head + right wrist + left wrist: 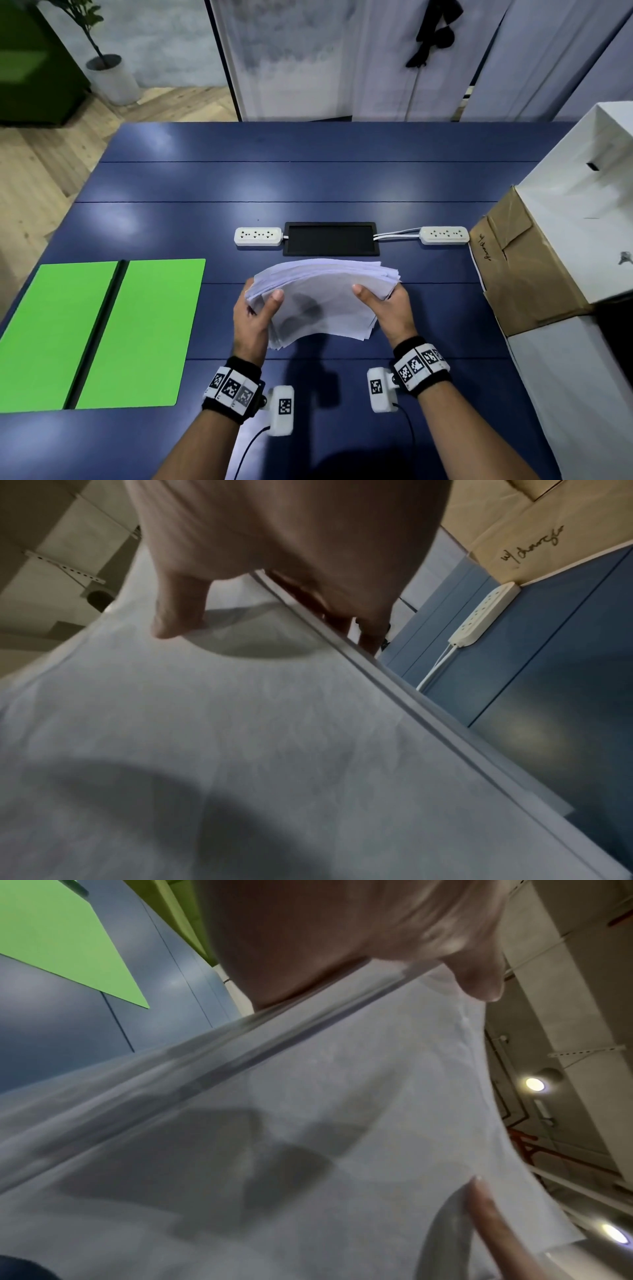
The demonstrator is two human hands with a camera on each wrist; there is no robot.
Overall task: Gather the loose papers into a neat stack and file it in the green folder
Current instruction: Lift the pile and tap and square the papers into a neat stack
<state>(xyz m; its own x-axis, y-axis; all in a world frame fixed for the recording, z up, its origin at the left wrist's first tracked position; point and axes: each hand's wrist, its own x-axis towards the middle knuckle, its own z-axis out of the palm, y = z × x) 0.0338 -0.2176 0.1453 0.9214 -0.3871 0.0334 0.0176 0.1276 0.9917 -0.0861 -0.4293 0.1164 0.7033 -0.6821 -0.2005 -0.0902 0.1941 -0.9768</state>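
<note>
A thick stack of white papers (pixel 322 298) is lifted above the blue table (pixel 308 181), bowed upward in the middle, its edges slightly fanned. My left hand (pixel 260 308) grips its left edge, thumb on top and fingers underneath. My right hand (pixel 383 301) grips the right edge the same way. The green folder (pixel 102 332) lies open and flat at the table's left, apart from the stack. In the left wrist view the papers (pixel 308 1150) fill the frame under my thumb (pixel 479 982). In the right wrist view the paper stack (pixel 240 737) sits under my right thumb (pixel 178 615).
Two white power strips (pixel 257 235) (pixel 444 235) flank a black inset panel (pixel 330 238) just behind the stack. A brown cardboard box (pixel 520 263) and white boxes (pixel 582 212) crowd the table's right edge. A potted plant (pixel 109 75) stands on the floor beyond.
</note>
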